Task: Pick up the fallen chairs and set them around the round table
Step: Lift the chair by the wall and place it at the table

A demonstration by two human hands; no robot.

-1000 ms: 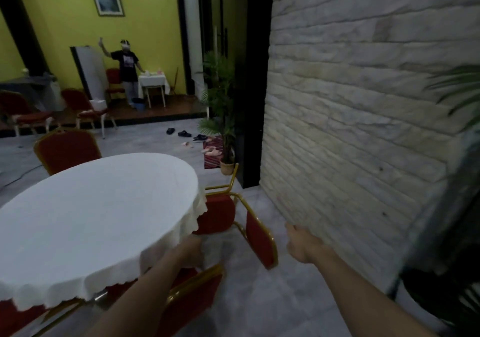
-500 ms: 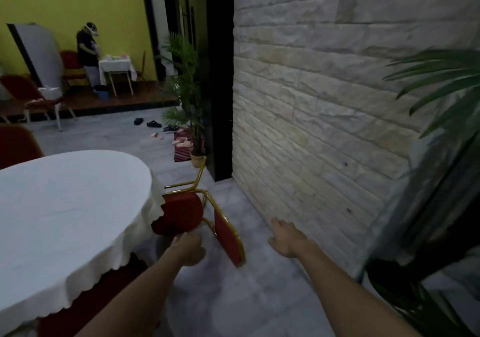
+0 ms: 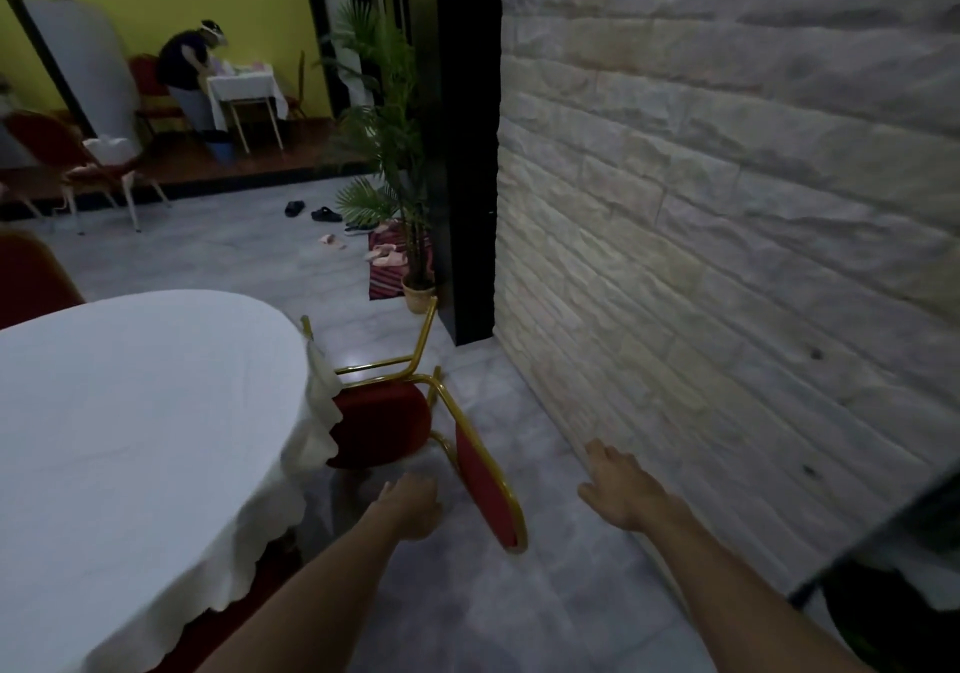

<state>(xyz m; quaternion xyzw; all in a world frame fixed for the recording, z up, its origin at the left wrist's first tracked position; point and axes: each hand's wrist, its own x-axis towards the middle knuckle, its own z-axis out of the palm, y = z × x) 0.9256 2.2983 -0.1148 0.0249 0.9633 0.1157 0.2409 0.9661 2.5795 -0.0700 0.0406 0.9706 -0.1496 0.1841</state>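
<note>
Head view, and the fallen chair (image 3: pixel 382 425) has grown in the frame over the last second: the person has closed in and swung right, so it now sits dead centre on the floor (image 3: pixel 467 610), its red seat tucked just under the cloth edge of the desk (image 3: pixel 130 412). It lies tipped over, on its side as far as I can tell. The backrest (image 3: pixel 485 490) points towards the camera and the gold legs reach away towards the dark pillar (image 3: pixel 467 153). That makes the long axis run from the near backrest tip out to the far leg ends, leaning a touch left.

Both arms have come down with the approach. The left hand (image 3: pixel 413 506) hovers just beside the backrest, not touching, fingers loosely bent, grip closed on nothing. The right hand (image 3: pixel 621 490) is out on the far side of the backrest, near the stone wall (image 3: pixel 727 257), fingers spread, grip apart and empty. So the reach is on and the lift has not begun; this chair is not yet righted.

Further out, an upright red chair (image 3: pixel 31 277) peeks in at the desk's far left, and a potted palm (image 3: pixel 395 153) stands by the pillar.
</note>
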